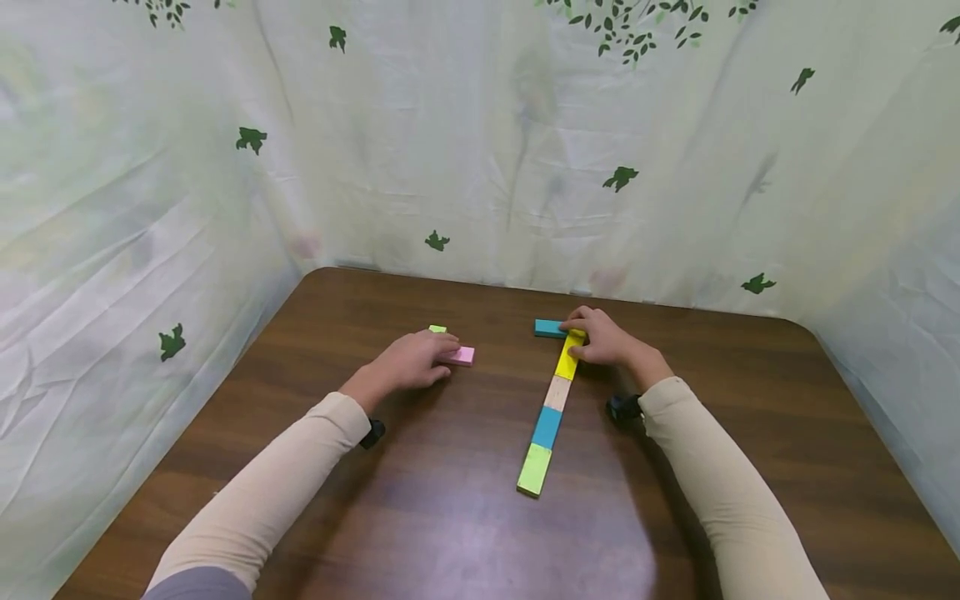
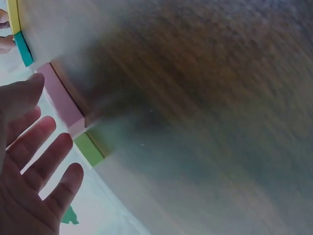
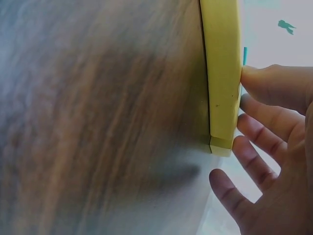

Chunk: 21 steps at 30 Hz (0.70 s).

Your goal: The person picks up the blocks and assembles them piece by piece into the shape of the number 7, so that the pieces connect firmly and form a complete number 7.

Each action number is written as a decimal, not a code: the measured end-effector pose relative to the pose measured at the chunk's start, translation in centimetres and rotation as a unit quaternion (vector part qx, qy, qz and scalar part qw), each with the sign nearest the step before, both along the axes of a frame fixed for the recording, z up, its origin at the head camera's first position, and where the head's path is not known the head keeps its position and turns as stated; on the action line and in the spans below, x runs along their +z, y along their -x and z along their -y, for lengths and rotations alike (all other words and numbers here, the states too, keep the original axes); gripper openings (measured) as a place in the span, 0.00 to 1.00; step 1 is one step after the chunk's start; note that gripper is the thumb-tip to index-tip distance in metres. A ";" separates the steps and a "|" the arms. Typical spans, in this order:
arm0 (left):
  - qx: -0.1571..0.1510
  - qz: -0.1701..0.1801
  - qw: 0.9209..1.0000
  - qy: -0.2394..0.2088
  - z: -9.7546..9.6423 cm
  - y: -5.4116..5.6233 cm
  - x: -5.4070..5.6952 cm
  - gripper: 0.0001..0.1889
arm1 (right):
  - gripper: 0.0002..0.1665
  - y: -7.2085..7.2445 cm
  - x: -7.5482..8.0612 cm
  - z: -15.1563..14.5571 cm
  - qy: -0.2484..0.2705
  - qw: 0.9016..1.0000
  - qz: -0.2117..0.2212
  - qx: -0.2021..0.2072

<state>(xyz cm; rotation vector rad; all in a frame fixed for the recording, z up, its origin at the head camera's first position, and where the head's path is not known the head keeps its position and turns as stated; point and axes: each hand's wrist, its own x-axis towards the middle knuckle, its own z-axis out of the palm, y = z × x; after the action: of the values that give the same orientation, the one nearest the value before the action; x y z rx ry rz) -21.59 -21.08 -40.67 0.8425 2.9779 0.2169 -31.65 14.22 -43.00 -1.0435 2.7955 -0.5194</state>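
In the head view my left hand (image 1: pixel 411 360) is over a pink block (image 1: pixel 461 357), its fingers covering the block's left end. The left wrist view shows the thumb tip right at the edge of the pink block (image 2: pixel 63 100), with the other fingers spread loosely. A light green block (image 1: pixel 437 329) lies just behind, partly hidden. My right hand (image 1: pixel 606 337) touches a yellow block (image 1: pixel 567 358) at the far end of a row, its thumb on the block and a fingertip right at the blue block (image 1: pixel 550 328). The right wrist view shows the fingers nearly straight beside the yellow block (image 3: pixel 222 73).
From the yellow block the row runs toward me: a pale wood-coloured block (image 1: pixel 557 392), a blue block (image 1: pixel 547 427) and a light green block (image 1: pixel 534 470), end to end. All lie on a brown wooden table (image 1: pixel 420 517). A leaf-printed curtain (image 1: pixel 465 150) encloses its far side and flanks.
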 end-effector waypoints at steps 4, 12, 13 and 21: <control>-0.007 -0.024 1.000 0.007 0.1 0.3 -0.6 0.14 | 0.28 -0.1 -0.1 0.0 0.006 1.000 -0.005 0.002; 0.006 -0.045 0.999 -0.011 -0.4 0.6 -1.3 0.11 | 0.28 -0.3 0.0 -0.1 0.005 1.000 -0.003 0.004; 0.006 -0.046 0.999 -0.017 -0.5 0.5 -1.4 0.11 | 0.28 -0.3 -0.1 -0.1 0.006 1.000 -0.003 0.005; 0.012 -0.017 0.999 -0.037 -1.4 0.5 -1.4 0.14 | 0.28 -0.3 0.0 -0.1 0.010 1.000 -0.008 0.008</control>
<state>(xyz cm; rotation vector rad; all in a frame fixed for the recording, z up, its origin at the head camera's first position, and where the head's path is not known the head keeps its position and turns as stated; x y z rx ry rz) -22.14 -19.64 -42.07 0.8273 3.0298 0.3178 -31.38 14.35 -42.97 -1.0777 2.7999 -0.5391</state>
